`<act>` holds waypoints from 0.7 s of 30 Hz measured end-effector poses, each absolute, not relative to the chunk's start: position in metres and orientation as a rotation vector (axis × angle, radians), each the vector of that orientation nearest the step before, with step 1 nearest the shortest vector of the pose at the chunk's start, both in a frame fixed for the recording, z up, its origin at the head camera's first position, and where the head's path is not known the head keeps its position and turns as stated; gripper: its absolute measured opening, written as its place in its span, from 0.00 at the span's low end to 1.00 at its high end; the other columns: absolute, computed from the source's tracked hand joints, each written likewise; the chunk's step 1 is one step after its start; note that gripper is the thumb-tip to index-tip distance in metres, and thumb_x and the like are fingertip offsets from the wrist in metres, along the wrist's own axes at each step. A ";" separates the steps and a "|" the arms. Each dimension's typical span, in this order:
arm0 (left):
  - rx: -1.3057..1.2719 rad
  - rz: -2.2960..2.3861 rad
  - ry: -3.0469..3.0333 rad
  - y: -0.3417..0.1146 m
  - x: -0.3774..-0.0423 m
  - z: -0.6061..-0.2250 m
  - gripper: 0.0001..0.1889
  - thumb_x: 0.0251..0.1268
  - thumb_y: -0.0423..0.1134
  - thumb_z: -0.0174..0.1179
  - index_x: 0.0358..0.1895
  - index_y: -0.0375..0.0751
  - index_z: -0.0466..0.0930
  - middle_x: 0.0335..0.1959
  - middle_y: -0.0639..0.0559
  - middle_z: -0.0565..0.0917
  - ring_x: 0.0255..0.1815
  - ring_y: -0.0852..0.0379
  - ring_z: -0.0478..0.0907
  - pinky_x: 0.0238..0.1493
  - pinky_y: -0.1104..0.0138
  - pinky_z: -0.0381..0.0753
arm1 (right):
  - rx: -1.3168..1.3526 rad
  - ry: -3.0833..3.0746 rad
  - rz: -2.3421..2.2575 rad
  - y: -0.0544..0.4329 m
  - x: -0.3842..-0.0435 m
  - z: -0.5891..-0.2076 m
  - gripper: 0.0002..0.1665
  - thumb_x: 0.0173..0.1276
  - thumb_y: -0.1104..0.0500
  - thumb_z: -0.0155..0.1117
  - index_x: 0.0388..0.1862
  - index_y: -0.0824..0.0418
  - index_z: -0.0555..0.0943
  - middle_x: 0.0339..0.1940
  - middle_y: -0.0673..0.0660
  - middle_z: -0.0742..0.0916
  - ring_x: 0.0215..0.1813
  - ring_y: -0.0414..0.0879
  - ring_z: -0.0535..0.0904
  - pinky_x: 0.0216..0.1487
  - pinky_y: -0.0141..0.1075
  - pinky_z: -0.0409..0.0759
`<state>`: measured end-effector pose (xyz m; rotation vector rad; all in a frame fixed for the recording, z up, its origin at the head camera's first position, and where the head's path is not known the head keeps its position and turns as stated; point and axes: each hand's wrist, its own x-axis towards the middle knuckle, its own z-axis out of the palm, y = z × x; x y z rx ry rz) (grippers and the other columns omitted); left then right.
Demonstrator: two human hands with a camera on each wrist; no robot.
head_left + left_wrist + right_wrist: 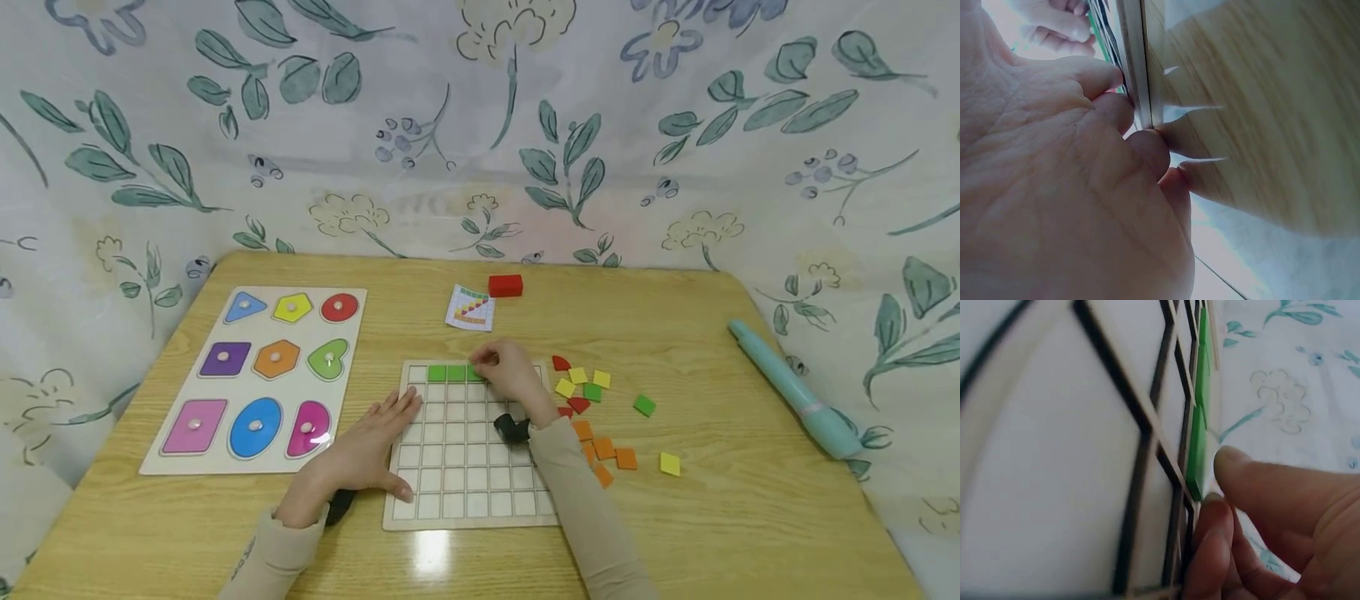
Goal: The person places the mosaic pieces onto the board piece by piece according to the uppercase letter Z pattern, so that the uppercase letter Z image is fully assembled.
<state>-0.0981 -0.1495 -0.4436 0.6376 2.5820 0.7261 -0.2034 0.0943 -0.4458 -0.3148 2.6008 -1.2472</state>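
A pale wooden grid board (455,479) lies on the table, with several bare white squares. Green square tiles (456,373) stand in a line in its top row. My right hand (512,372) is over that row at the right end of the line. In the right wrist view, the thumb (1235,464) and bent fingers are slightly apart beside the nearest green tile (1196,459), with nothing visible between them. My left hand (367,446) rests with spread fingers on the board's left edge.
Orange tiles (626,458), yellow tiles (670,464), green and red pieces lie right of the board. A pattern card (471,308) and red block (506,286) sit behind it. A shape puzzle (191,367) lies left; a teal wand-like object (795,387) lies at far right.
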 end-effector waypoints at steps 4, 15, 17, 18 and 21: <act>0.641 0.724 2.582 -0.148 -0.098 -0.443 0.66 0.34 0.56 0.78 0.76 0.31 0.47 0.79 0.35 0.46 0.79 0.33 0.40 0.76 0.39 0.43 | -0.297 2.573 -1.287 0.115 -0.205 -0.440 0.12 0.69 0.59 0.63 0.49 0.59 0.83 0.45 0.57 0.86 0.45 0.48 0.80 0.46 0.36 0.79; 0.643 0.720 2.584 -0.146 -0.098 -0.440 0.65 0.35 0.56 0.78 0.76 0.32 0.47 0.79 0.36 0.47 0.79 0.34 0.40 0.77 0.40 0.43 | -0.073 2.659 -1.405 0.225 -0.201 -0.437 0.20 0.73 0.61 0.57 0.60 0.68 0.76 0.52 0.68 0.82 0.51 0.58 0.79 0.39 0.27 0.76; 0.640 0.715 2.587 -0.147 -0.098 -0.440 0.65 0.35 0.56 0.78 0.76 0.32 0.47 0.79 0.36 0.47 0.79 0.34 0.40 0.77 0.40 0.43 | -0.048 2.674 -1.384 0.241 -0.197 -0.438 0.21 0.73 0.61 0.57 0.61 0.69 0.75 0.53 0.69 0.82 0.52 0.59 0.79 0.40 0.26 0.76; 0.640 0.716 2.589 -0.147 -0.098 -0.440 0.65 0.35 0.56 0.78 0.76 0.32 0.47 0.79 0.36 0.47 0.79 0.33 0.40 0.77 0.40 0.43 | -0.036 2.668 -1.377 0.247 -0.194 -0.439 0.21 0.73 0.61 0.57 0.62 0.69 0.75 0.54 0.70 0.82 0.52 0.60 0.79 0.41 0.26 0.76; 0.634 0.710 2.591 -0.147 -0.097 -0.440 0.66 0.35 0.56 0.78 0.76 0.32 0.47 0.79 0.35 0.47 0.79 0.33 0.40 0.77 0.40 0.43 | -0.024 2.670 -1.348 0.258 -0.188 -0.441 0.22 0.71 0.63 0.58 0.62 0.70 0.75 0.55 0.70 0.82 0.53 0.60 0.80 0.43 0.26 0.78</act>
